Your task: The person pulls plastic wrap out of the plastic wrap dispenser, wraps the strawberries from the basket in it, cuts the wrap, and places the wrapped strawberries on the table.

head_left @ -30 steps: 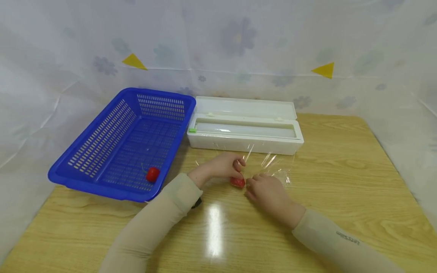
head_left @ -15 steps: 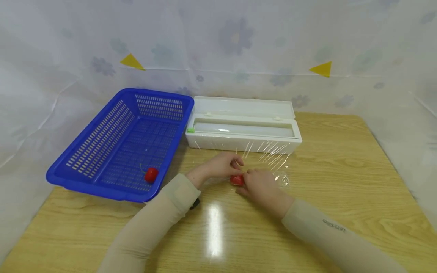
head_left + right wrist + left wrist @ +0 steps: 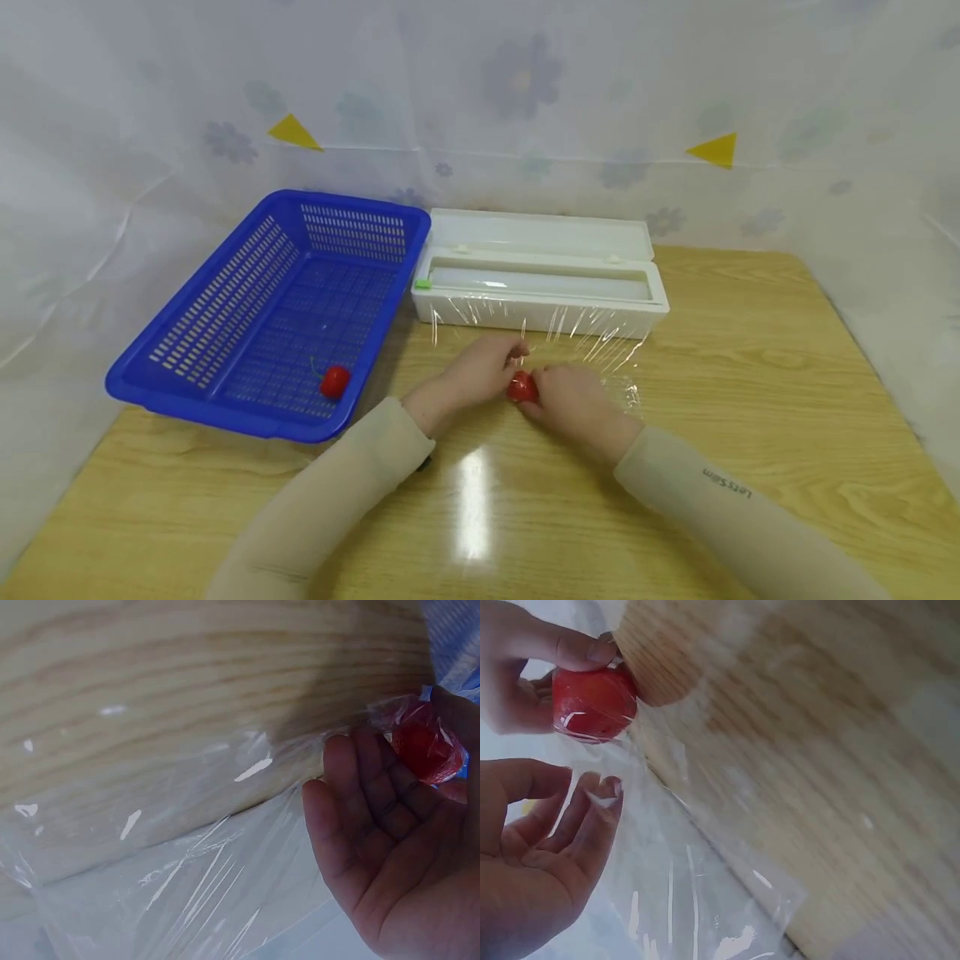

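Observation:
A round red fruit [image 3: 522, 387] wrapped in clear cling film sits just off the front of the box in the head view. My right hand [image 3: 573, 404] grips it between thumb and fingers, as the left wrist view also shows. Close by on the other side is my left hand [image 3: 480, 371], its fingers loosely bent at the film and apart from the fruit. Cling film [image 3: 195, 877] stretches in creases from the white dispenser box [image 3: 540, 317] toward both hands. The film roll [image 3: 540, 284] lies inside the box, whose lid stands up.
A blue basket [image 3: 225, 423] stands at the left against the box, with a red cherry [image 3: 334, 382] with a green stem in its near right corner. A green slider [image 3: 423, 284] sits at the box's left end. Behind the wooden table [image 3: 750, 350] hangs a flowered cloth [image 3: 525, 100].
My right hand has moved left and taken hold of the wrapped fruit. My left hand has drawn slightly back from it, and the fruit has shifted a little toward the box.

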`<state>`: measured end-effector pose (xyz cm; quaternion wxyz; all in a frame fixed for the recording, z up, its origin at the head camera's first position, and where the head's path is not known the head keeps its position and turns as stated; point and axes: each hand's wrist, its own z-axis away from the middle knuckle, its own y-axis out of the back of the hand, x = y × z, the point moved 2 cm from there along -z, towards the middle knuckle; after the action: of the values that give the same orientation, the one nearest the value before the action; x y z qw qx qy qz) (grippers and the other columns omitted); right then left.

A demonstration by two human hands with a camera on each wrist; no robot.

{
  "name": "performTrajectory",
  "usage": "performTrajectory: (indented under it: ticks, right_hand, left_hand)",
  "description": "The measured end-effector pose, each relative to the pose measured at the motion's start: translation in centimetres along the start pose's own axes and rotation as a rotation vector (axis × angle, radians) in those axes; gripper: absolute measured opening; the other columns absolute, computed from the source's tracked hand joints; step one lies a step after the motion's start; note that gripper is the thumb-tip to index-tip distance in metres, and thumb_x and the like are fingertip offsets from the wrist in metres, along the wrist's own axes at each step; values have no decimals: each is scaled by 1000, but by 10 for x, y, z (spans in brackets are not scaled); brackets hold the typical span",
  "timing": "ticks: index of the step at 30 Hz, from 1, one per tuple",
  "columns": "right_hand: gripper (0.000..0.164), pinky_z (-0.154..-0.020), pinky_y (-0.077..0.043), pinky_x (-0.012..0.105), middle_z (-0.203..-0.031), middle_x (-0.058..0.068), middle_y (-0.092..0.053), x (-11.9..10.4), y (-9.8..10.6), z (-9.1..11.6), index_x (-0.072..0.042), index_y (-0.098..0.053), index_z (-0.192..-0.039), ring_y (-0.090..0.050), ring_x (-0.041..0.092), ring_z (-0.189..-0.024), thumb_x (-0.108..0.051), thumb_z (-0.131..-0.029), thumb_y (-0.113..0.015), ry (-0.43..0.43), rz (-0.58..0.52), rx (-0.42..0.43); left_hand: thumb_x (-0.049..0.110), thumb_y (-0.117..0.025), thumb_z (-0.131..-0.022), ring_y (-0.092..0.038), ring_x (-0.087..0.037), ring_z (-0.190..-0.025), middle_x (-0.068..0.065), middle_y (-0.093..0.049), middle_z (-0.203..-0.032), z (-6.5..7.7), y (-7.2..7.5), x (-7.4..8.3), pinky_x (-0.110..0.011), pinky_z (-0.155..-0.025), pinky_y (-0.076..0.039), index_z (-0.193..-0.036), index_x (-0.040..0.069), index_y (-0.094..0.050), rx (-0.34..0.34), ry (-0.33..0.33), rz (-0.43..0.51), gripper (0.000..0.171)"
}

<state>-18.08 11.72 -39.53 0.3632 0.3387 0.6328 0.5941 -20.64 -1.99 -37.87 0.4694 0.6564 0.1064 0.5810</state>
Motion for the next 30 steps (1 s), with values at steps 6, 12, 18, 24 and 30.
performTrajectory:
  ticks: [6, 12, 18, 24, 30]
  right_hand:
    - [37, -43, -39, 32, -57, 0, -53, -1, 0, -1, -11, -52, -65, -50, 19, -49, -41, -85, -61, 18, 10, -8]
    - [36, -45, -39, 32, -58, 0, -53, 0, 0, -2, -11, -53, -67, -49, 18, -50, -41, -86, -60, -11, -15, -35]
    - [35, -46, -39, 34, -59, 1, -53, 1, 0, -3, -11, -54, -69, -49, 19, -50, -40, -85, -61, -3, -10, -49]
    - [25, -54, -46, 37, -67, 5, -60, 5, 0, -3, -8, -58, -75, -57, 23, -59, -29, -88, -59, -6, -28, -105]
    - [21, -63, -51, 43, -74, 10, -65, 7, 3, -3, -6, -60, -79, -63, 30, -69, -24, -91, -57, -4, -43, -102]
  left_hand:
    - [9, -61, -82, -60, -20, -98, -3, -66, -100, 22, 0, 7, -34, -88, -48, -101, 10, -66, 124, -123, -423, 19]
    - [7, -57, -87, -61, -21, -96, -6, -67, -102, 27, -8, 3, -35, -88, -49, -112, 7, -61, 61, -135, -474, 25]
    - [6, -54, -90, -64, -22, -88, -7, -68, -94, 17, -10, -2, -34, -80, -52, -107, 8, -57, 47, -106, -453, 17]
    - [8, -48, -95, -65, -24, -96, -9, -68, -104, 13, -10, -5, -35, -87, -52, -114, 7, -59, 32, -54, -414, 22]
    - [6, -48, -94, -65, -26, -94, -10, -69, -101, 12, -10, -7, -35, -86, -52, -110, 6, -59, 40, -61, -420, 20]
